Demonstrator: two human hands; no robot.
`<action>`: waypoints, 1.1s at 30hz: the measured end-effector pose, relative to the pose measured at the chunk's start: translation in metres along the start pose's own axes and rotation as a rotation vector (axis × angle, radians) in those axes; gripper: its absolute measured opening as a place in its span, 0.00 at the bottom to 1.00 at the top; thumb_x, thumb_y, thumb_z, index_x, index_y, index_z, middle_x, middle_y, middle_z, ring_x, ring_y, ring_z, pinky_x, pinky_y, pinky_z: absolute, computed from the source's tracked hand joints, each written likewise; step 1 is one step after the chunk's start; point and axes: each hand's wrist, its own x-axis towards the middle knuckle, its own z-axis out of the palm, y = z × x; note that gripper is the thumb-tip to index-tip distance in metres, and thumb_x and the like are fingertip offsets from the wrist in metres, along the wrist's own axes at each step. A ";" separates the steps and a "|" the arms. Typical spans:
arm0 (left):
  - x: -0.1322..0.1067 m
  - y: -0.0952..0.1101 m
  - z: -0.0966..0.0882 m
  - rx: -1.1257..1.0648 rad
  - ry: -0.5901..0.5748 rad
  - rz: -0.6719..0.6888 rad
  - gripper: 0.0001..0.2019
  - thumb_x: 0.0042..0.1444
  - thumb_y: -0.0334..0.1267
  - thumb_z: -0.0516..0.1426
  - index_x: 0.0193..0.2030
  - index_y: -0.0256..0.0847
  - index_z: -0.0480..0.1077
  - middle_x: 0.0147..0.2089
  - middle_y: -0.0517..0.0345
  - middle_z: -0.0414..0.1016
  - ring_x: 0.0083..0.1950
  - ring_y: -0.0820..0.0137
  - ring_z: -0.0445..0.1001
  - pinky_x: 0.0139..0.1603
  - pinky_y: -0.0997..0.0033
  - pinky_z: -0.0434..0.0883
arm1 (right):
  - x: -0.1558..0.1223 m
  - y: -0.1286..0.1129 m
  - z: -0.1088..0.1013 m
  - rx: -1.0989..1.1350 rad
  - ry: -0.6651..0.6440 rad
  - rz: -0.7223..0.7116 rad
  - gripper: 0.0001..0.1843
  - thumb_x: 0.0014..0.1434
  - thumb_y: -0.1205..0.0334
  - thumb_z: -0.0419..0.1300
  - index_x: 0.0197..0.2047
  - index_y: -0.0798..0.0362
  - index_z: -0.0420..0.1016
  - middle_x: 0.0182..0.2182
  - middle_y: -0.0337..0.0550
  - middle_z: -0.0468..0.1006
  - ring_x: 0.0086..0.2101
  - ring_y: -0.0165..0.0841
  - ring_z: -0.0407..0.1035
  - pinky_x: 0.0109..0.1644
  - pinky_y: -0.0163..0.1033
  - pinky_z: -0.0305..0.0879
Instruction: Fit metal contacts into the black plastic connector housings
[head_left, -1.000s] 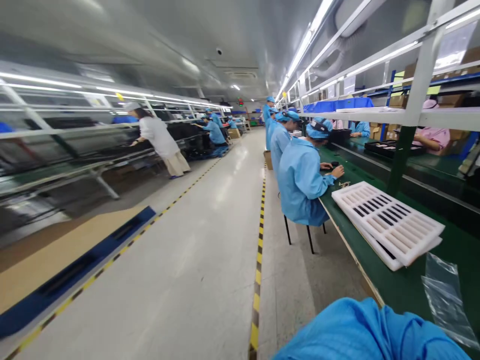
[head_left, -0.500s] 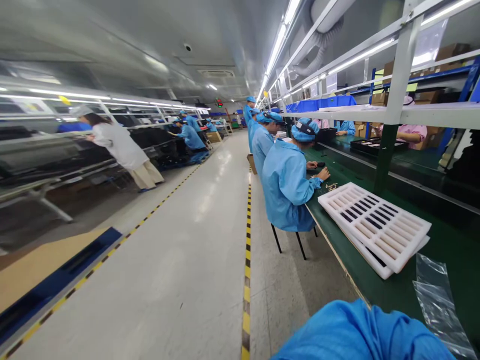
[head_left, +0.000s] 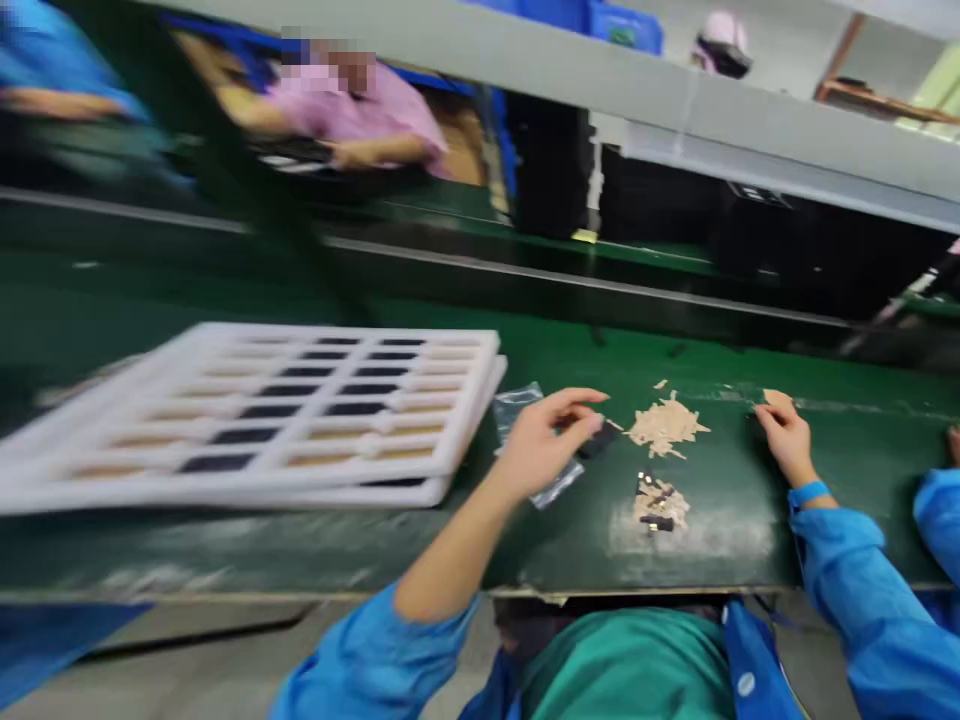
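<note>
My left hand (head_left: 551, 440) hangs over the green bench (head_left: 570, 555), thumb and forefinger apart with a gap between them. Beside its fingertips lies a small dark piece (head_left: 598, 440), and under the hand is a clear plastic bag (head_left: 559, 485). To the right is a pile of small tan strips (head_left: 666, 422). Nearer the bench edge sits a smaller heap of tan and black pieces (head_left: 660, 505). My right hand (head_left: 784, 440) is closed, fingertips together near a tan rounded piece (head_left: 778, 399); blur hides what the fingers pinch.
Stacked white slotted trays (head_left: 457, 425) with black and tan pieces stand at left. A dark green post (head_left: 277, 200) rises behind them. Across the bench sits a person in pink (head_left: 390, 110). A co-worker's blue sleeve (head_left: 937, 515) reaches in at far right. A shelf (head_left: 675, 110) spans above.
My view has swung right and down from the aisle to the bench. Both my hands and the tan piles are now in view; the trays appear at left.
</note>
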 end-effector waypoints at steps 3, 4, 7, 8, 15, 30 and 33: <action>0.006 -0.018 0.002 0.133 -0.098 0.026 0.13 0.69 0.41 0.58 0.55 0.40 0.77 0.33 0.59 0.79 0.33 0.67 0.76 0.39 0.66 0.73 | -0.007 0.032 -0.020 -0.050 -0.044 0.061 0.15 0.72 0.54 0.63 0.55 0.55 0.78 0.52 0.50 0.80 0.47 0.42 0.77 0.52 0.51 0.77; 0.003 -0.021 0.003 0.179 -0.135 0.041 0.12 0.68 0.41 0.59 0.52 0.41 0.79 0.32 0.59 0.78 0.33 0.66 0.75 0.40 0.65 0.72 | -0.012 0.032 -0.018 -0.043 -0.078 0.059 0.15 0.71 0.53 0.62 0.50 0.56 0.80 0.48 0.51 0.82 0.44 0.42 0.77 0.50 0.51 0.76; -0.006 -0.026 0.016 0.261 -0.260 0.093 0.09 0.65 0.39 0.60 0.47 0.43 0.81 0.38 0.54 0.81 0.42 0.60 0.77 0.49 0.58 0.71 | -0.035 0.012 -0.007 0.009 -0.266 0.003 0.18 0.68 0.50 0.61 0.38 0.56 0.84 0.36 0.51 0.84 0.36 0.42 0.76 0.44 0.48 0.74; -0.008 -0.027 0.023 0.271 -0.302 0.111 0.10 0.66 0.38 0.59 0.48 0.44 0.81 0.41 0.53 0.82 0.45 0.58 0.76 0.51 0.56 0.70 | -0.045 0.000 -0.006 0.033 -0.370 -0.029 0.16 0.66 0.50 0.64 0.36 0.54 0.84 0.34 0.49 0.84 0.35 0.40 0.76 0.43 0.46 0.73; -0.004 -0.027 0.058 0.339 -0.571 0.294 0.11 0.69 0.41 0.60 0.54 0.45 0.79 0.55 0.49 0.78 0.56 0.55 0.74 0.56 0.54 0.67 | -0.079 -0.073 -0.002 0.087 -1.060 -0.332 0.07 0.63 0.60 0.70 0.44 0.51 0.82 0.37 0.45 0.83 0.41 0.40 0.73 0.48 0.44 0.67; 0.012 -0.011 0.048 0.260 -0.324 0.416 0.09 0.72 0.35 0.56 0.45 0.45 0.79 0.39 0.57 0.84 0.39 0.67 0.80 0.45 0.63 0.68 | -0.050 -0.083 0.015 0.564 -1.253 0.260 0.10 0.59 0.56 0.71 0.33 0.53 0.81 0.24 0.35 0.74 0.27 0.30 0.66 0.30 0.35 0.62; 0.037 0.000 0.045 0.154 -0.389 0.129 0.13 0.72 0.38 0.54 0.38 0.44 0.77 0.35 0.59 0.82 0.37 0.67 0.79 0.43 0.66 0.70 | -0.036 -0.091 0.017 0.556 -1.166 0.140 0.07 0.61 0.57 0.70 0.38 0.52 0.84 0.29 0.39 0.79 0.29 0.31 0.70 0.31 0.35 0.64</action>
